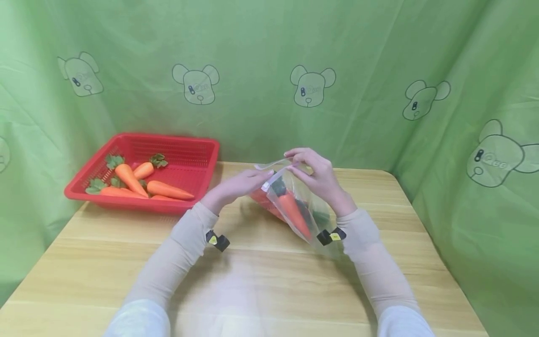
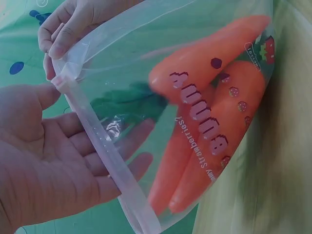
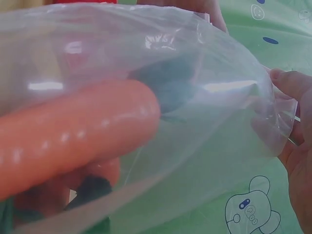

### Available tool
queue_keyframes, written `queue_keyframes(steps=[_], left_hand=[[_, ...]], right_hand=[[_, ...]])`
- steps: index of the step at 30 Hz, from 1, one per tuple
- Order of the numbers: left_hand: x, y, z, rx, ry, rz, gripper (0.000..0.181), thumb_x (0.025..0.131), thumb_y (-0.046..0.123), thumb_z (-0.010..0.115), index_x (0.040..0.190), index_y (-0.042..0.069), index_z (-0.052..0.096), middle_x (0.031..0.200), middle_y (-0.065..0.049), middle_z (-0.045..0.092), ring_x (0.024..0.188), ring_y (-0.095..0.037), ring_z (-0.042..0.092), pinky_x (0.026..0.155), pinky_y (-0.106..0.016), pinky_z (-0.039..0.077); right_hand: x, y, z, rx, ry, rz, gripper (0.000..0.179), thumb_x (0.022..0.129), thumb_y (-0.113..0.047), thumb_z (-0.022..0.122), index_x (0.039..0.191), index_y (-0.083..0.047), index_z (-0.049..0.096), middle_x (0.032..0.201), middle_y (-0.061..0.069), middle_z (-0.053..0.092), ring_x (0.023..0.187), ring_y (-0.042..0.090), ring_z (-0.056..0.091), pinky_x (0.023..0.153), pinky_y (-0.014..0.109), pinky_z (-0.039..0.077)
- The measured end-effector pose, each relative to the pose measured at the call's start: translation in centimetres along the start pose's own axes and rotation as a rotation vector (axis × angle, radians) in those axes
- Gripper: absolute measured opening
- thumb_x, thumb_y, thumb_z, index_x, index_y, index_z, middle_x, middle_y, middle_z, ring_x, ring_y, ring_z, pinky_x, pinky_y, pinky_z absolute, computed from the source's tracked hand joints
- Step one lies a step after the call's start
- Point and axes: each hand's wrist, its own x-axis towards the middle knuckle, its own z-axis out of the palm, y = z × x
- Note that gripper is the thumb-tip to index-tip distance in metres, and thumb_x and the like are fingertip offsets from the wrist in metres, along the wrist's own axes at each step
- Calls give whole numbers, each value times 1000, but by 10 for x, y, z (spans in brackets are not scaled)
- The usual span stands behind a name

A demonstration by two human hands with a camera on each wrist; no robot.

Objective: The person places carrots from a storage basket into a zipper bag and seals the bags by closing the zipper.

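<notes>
A clear zip bag (image 2: 129, 66), printed with pink lettering and strawberries, leans over the table between both hands. Inside it are several orange carrots (image 2: 209, 53) with green tops. My right hand (image 1: 316, 174) pinches the far edge of the bag's mouth between thumb and fingers. The left hand (image 1: 243, 183) is at the other end of the mouth, its thumb by the small slider (image 2: 59, 83). In the left wrist view, its loosely extended fingers show through the film behind the zip strip (image 2: 95, 134). The mouth gapes between the hands.
On the left of the wooden table (image 1: 252, 290) stands a red plastic basket (image 1: 202, 175) holding several more carrots (image 1: 168, 189). A green curtain (image 1: 252, 37) with bear-head drawings hangs behind the table and along its sides.
</notes>
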Motion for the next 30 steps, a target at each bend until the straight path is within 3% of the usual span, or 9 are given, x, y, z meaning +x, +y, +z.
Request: queue_keyframes(steps=[3,11,16,20,23,27,30], left_hand=[[-1,0,-2,-10,-5,2,47,102,44,41,128,11,62,125,-8,65,124,-23,55,110,-45,40],[-11,3,-18,-27,52,6,46,103,35,43,134,3,55,131,-17,62,120,-31,61,104,-46,48],[-14,4,-30,4,171,-3,42,101,32,51,130,3,58,125,-19,65,114,-33,63,98,-47,51],[-16,3,-36,27,289,-22,38,96,25,60,125,2,61,119,-17,66,108,-29,62,92,-39,53],[-15,0,-39,42,339,-57,36,92,22,65,122,2,62,113,-15,64,100,-23,58,86,-33,51],[-11,-7,-40,96,343,-116,37,91,22,65,122,2,60,112,-16,63,95,-22,57,80,-30,48],[-8,-11,-41,147,311,-162,41,92,23,65,126,2,57,118,-20,64,97,-26,59,79,-30,50]], right_hand=[[-1,0,1,4,8,-8,18,76,9,75,88,2,63,107,18,70,100,30,66,93,17,51],[0,1,-3,-9,38,-16,18,75,11,74,87,3,63,104,19,70,96,31,67,90,15,52],[7,-1,-8,-10,68,-15,19,74,11,74,86,2,63,103,19,70,95,31,67,90,13,51],[11,-3,-12,-9,98,-9,19,75,10,75,86,2,62,103,19,70,94,30,67,88,12,51],[11,-2,-15,-9,118,3,18,74,11,75,85,3,62,102,19,70,93,29,67,87,12,51],[10,-1,-18,-13,127,22,19,74,11,75,84,2,63,103,18,71,95,27,67,87,13,52],[9,0,-21,-23,117,23,18,75,11,75,85,1,63,104,18,71,98,21,68,88,14,52]])
